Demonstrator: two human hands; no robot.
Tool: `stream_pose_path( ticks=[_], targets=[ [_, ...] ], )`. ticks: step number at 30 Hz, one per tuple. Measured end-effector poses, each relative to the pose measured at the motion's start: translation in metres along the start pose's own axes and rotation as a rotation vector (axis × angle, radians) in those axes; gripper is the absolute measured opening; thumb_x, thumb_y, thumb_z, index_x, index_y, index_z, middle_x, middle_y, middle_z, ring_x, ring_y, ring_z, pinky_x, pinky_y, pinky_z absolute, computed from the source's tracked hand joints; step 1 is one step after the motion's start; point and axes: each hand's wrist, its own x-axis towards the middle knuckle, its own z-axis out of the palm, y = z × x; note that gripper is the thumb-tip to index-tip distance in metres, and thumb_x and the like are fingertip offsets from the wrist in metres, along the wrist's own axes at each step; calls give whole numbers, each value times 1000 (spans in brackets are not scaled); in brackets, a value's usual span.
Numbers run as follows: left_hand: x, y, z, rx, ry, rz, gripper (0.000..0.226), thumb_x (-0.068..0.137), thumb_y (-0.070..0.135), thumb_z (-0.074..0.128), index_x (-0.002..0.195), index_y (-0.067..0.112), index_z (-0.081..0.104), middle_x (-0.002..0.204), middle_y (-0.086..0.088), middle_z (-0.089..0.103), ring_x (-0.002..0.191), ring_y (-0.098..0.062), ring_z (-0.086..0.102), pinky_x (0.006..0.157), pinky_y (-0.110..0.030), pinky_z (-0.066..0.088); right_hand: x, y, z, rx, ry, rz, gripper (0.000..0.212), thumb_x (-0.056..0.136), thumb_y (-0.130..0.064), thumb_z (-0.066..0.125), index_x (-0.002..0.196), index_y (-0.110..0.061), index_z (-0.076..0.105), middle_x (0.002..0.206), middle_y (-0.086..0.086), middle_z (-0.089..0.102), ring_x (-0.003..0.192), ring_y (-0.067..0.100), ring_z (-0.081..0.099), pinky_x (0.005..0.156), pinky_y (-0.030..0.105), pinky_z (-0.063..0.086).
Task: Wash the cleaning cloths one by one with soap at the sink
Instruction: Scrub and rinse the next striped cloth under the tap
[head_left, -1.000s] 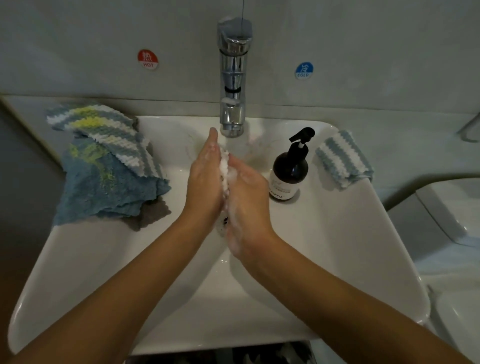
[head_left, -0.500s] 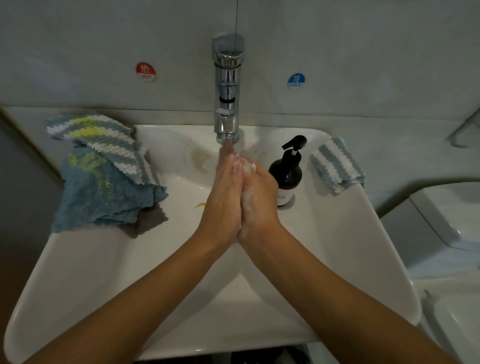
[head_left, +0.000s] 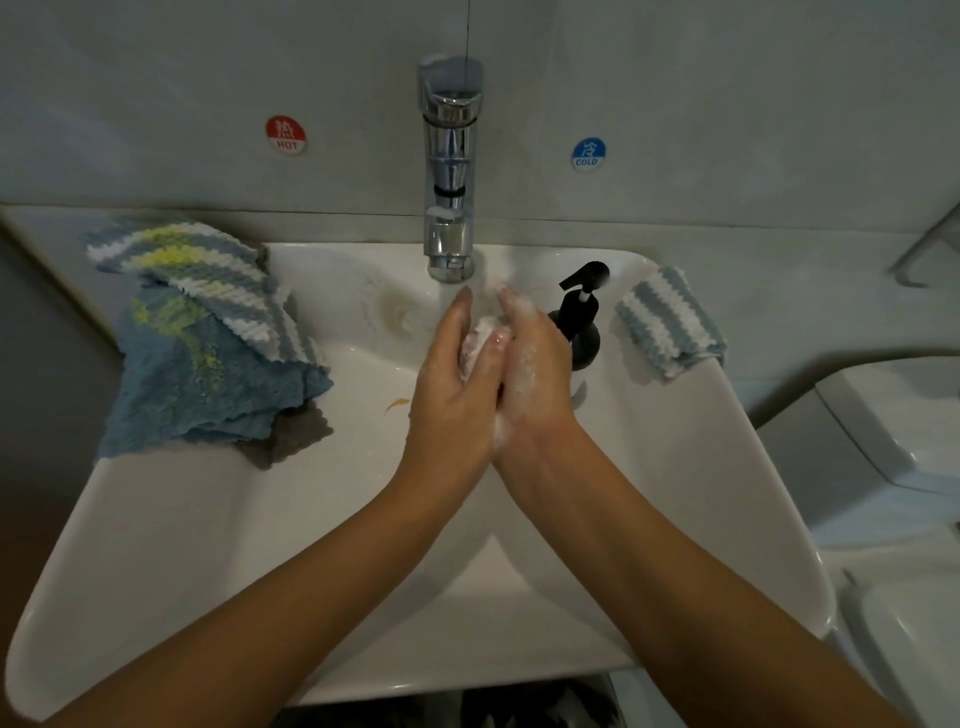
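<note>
Both hands are pressed together over the white sink (head_left: 675, 467), just under the spout of the chrome tap (head_left: 450, 171). Between the palms sits a small cloth (head_left: 480, 338), pale and covered in foam; only a little of it shows. Left hand (head_left: 452, 384) lies with its fingers quite straight, flat against the cloth. Right hand (head_left: 530, 374) has its fingers bent over the cloth, holding it against the other palm. Soap foam clings to the right hand's knuckles and wrist.

Just to the right of the hands, nearly touching the right knuckles, stands a dark soap bottle (head_left: 582, 322) with a black pump. Further right, on the sink's corner, lies a folded cloth with blue and white stripes (head_left: 670, 322), of soft looped texture. Well to the left of the hands a pile of cloths (head_left: 208, 353) hangs over the sink's rim: a striped one with yellow on top, a fluffy blue one under it, and a grey corner at the bottom.

Between the pile and the left hand the basin is smooth and open, with one small orange speck (head_left: 397, 404). Near the person the basin is wide, with only the forearms above it. On the wall behind are a red round sticker reading HOT (head_left: 285, 134) and a blue one reading COLD (head_left: 588, 154).
</note>
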Motion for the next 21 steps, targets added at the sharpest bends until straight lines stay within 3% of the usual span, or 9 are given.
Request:
stream_pose_path(
  ticks=[2, 4, 7, 10, 13, 15, 18, 21],
  targets=[
    [5, -3, 0, 11, 57, 5, 42, 101, 21, 48, 143, 20, 44, 112, 27, 52, 90, 32, 48, 72, 5, 38, -3, 4, 6, 111, -13, 58, 19, 99, -24, 53, 101, -6, 58, 75, 4, 62, 64, 11, 65, 55, 23, 54],
    [7, -1, -1, 6, 111, 11, 39, 100, 21, 51, 138, 16, 49, 115, 16, 58, 91, 24, 54, 70, 2, 41, -2, 12, 7, 151, -10, 75, 21, 99, -24, 54, 97, -4, 60, 71, 6, 63, 63, 11, 67, 57, 22, 52],
    [16, -1, -10, 6, 274, 30, 28, 99, 21, 52, 126, 13, 58, 107, 11, 65, 92, 12, 61, 75, -6, 48, -10, 21, 16, 41, -11, 48, 26, 100, -21, 51, 115, -1, 60, 95, 18, 69, 84, 22, 71, 73, 30, 59],
    [27, -1, -20, -21, 424, 22, 22, 100, 25, 51, 111, 12, 65, 100, 3, 70, 94, -7, 67, 86, -28, 55, -20, 27, 21, -84, -14, 34, 14, 99, -15, 53, 111, -14, 59, 103, 11, 70, 95, 21, 70, 87, 35, 58],
    [37, 2, -27, -108, 486, -56, 22, 101, 25, 49, 98, 15, 68, 94, 0, 72, 89, -12, 69, 84, -32, 57, -23, 30, 19, -161, 7, 0, 10, 94, -15, 62, 99, -20, 55, 92, 2, 66, 80, 11, 65, 70, 22, 55],
    [43, 3, -31, -228, 462, -146, 25, 101, 24, 48, 95, 12, 69, 96, -5, 73, 90, -14, 71, 86, -33, 58, -24, 32, 20, -190, 37, -23, 17, 89, -16, 68, 94, -22, 54, 91, 2, 66, 78, 11, 64, 67, 22, 53],
    [37, 5, -29, -283, 269, -236, 26, 98, 26, 50, 99, 10, 71, 97, -5, 74, 92, -17, 71, 81, -33, 57, -21, 32, 23, -182, 71, -56, 20, 86, -14, 72, 100, -21, 60, 96, 5, 71, 84, 16, 71, 75, 28, 58],
    [18, 10, -17, -260, 104, -232, 27, 101, 28, 45, 92, 14, 67, 79, 3, 67, 73, -5, 66, 66, -23, 53, -16, 26, 21, -227, 92, -168, 16, 91, -5, 61, 98, -18, 67, 85, 1, 73, 81, 15, 72, 72, 26, 58]
  ],
)
